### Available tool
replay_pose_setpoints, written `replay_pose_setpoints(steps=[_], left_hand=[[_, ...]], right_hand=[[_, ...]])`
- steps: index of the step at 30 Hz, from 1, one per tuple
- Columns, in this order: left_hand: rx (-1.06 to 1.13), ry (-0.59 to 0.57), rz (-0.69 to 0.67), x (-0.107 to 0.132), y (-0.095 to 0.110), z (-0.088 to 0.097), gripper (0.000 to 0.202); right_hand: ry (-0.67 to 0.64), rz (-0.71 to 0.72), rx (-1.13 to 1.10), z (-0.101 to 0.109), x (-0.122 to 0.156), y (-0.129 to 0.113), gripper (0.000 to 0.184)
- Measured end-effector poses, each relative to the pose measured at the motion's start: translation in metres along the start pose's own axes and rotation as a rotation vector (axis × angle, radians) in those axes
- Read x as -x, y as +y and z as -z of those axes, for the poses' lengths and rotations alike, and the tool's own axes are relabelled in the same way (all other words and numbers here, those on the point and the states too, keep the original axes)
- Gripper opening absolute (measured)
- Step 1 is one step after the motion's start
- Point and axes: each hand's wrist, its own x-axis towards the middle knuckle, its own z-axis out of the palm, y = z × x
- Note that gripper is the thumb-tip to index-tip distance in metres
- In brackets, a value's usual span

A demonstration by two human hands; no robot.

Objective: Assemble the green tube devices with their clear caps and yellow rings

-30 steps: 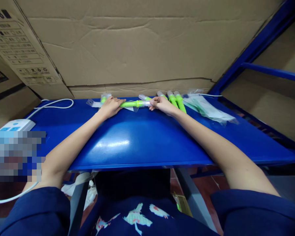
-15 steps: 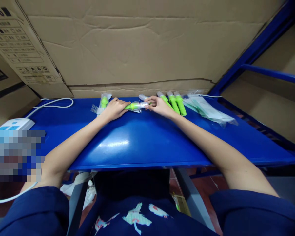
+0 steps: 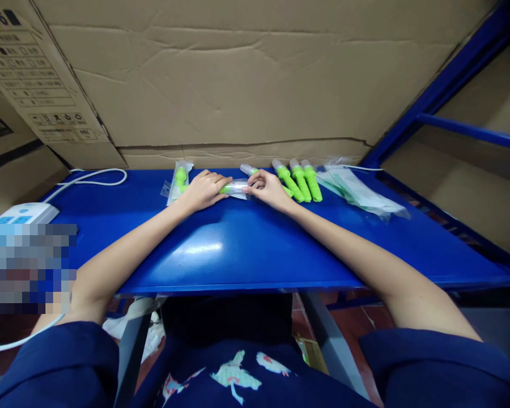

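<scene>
Between my two hands, low over the tabletop, lies a bright green stick with a clear tubular end [image 3: 237,187], with clear film around it. My left hand [image 3: 204,190] is closed over its green part and hides most of it. At the clear end, my right hand [image 3: 270,190] pinches with thumb and fingertips; whether it grips the tube or the film I cannot tell. Left of my left hand, a similar green stick in a clear bag [image 3: 181,177] lies on the table. Several unbagged green sticks [image 3: 300,181] lie in a row beyond and right of my right hand.
Flat clear bags with whitish-green contents [image 3: 361,195] lie at the right of the blue table [image 3: 246,249]. A white power strip [image 3: 29,214] with a cable sits at the left. Cardboard [image 3: 238,85] stands behind, and a blue metal frame [image 3: 425,102] rises at right.
The green stick has shifted slightly left, and my left hand now covers more of its green part. My right hand has moved a little left and down along the clear end.
</scene>
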Motion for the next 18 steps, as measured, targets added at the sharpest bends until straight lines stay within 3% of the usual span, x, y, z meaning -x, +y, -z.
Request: replay_pose_setpoints(steps=[9,13,18], left_hand=[[-0.027,0.050,-0.045,0.000,0.005,-0.002,0.046],[-0.039,0.025,-0.030,-0.002,0.009,-0.003,0.043],[-0.038,0.004,0.051,-0.002,0.015,-0.002,0.041]], right_hand=[[0.138,0.066,0.257,-0.012,0.015,-0.012,0.030],[0.092,0.102,0.342,-0.009,0.011,-0.009,0.025],[0.020,0.089,0.350,-0.001,0.004,0.005,0.046]])
